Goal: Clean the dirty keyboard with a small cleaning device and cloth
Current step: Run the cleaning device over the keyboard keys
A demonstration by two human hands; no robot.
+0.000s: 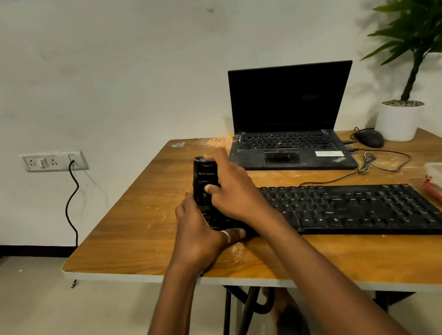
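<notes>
Both your hands are on the cleaning device (pixel 205 181), so nothing needs reaching for. What matters now is the sweep direction.

- Device: stands roughly upright over the far-left end of the keyboard (pixel 352 206), with its nozzle end down among the keys and its top tipped slightly away from you.
- Keyboard: lies flat on the table (pixel 125 230). Its long axis runs left to right and angles a bit toward you at the right end. Nearly all the uncleaned length lies to the right of your hands.
- Right hand (pixel 232 188): wraps the upper body of the device from the right side, thumb pressed on its front face and fingers curled over the top. The forearm crosses above the keyboard's left third.
- Left hand (pixel 195 233): low at the keyboard's left corner, fingers curled up along the device's left side, ringed thumb along the near edge. It looks like it cups the device's base, but the right hand hides the contact, so it may only be steadying the keyboard.
- Neither hand holds a cloth.

My read is that the next pass goes rightward along the key rows. Your right hand is the better one to lead it. The laptop (pixel 287 115) sits well behind the path.
</notes>
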